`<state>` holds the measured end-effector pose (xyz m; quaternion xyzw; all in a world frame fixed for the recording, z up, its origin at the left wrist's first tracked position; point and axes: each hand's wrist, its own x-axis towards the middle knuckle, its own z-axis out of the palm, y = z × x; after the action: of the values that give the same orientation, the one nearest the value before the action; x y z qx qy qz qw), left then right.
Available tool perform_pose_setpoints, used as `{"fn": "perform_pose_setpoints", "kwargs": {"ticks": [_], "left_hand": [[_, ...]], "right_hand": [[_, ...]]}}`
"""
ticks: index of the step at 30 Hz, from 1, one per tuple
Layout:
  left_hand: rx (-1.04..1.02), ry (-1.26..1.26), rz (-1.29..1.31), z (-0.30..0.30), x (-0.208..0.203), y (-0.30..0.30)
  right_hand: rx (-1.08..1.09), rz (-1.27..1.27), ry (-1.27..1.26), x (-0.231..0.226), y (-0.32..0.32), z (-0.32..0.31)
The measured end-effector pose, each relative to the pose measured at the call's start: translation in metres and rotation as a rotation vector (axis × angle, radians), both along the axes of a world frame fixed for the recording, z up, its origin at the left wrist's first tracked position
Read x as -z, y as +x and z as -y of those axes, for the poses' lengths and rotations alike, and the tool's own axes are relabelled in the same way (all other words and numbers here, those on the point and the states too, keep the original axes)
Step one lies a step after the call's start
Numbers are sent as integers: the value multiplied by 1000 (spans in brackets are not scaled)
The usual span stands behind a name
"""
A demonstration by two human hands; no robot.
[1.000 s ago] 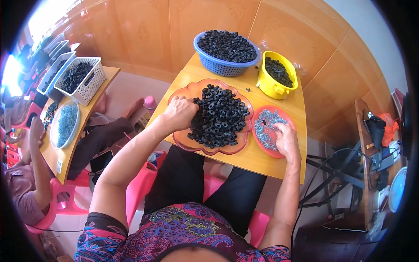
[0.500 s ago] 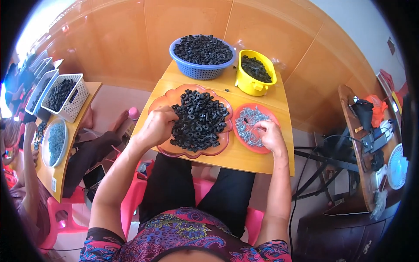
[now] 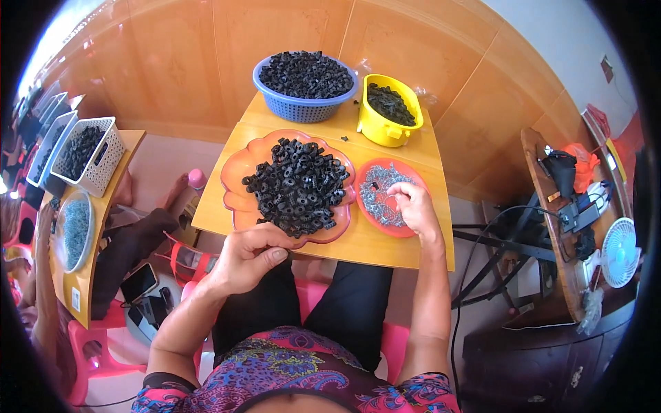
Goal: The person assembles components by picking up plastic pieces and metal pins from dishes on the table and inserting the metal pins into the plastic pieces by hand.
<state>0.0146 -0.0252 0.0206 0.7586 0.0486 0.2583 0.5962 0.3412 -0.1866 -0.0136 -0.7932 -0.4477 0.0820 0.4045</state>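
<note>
My left hand (image 3: 255,256) is at the near edge of a scalloped orange tray (image 3: 236,172), its thumb and fingers closed; what they hold, if anything, is hidden. A heap of small black ring-shaped plastic parts (image 3: 299,186) fills most of the tray. Over the right side of a round red plate (image 3: 418,180), my right hand (image 3: 415,210) has thumb and forefinger pinched together; anything between them is too small to make out. Loose small silvery metal pieces (image 3: 380,206), like screws or pins, cover the plate, with a black part lying among them.
Behind the tray stand a blue basket (image 3: 299,109) and a yellow tub (image 3: 385,131), both full of black parts. At left, another person's arm (image 3: 47,268) is beside a table with a white basket (image 3: 103,172) and a plate of bluish pieces (image 3: 77,230). A fan (image 3: 620,252) stands right.
My left hand has drawn back from the heap of black parts to the tray's near edge. My right hand stays over the plate, its fingers slightly shifted. The whole view has shifted a little.
</note>
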Motion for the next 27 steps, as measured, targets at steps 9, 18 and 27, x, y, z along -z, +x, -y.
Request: {"fn": "perform_pose_setpoints", "kwargs": {"ticks": [9, 18, 27], "left_hand": [[128, -128, -7, 18, 26, 2], [128, -134, -68, 16, 40, 1], [357, -1199, 65, 16, 48, 4]], "right_hand": [[-9, -782, 191, 0, 2, 3], [120, -516, 116, 2, -6, -1], [48, -216, 153, -21, -44, -10]]}}
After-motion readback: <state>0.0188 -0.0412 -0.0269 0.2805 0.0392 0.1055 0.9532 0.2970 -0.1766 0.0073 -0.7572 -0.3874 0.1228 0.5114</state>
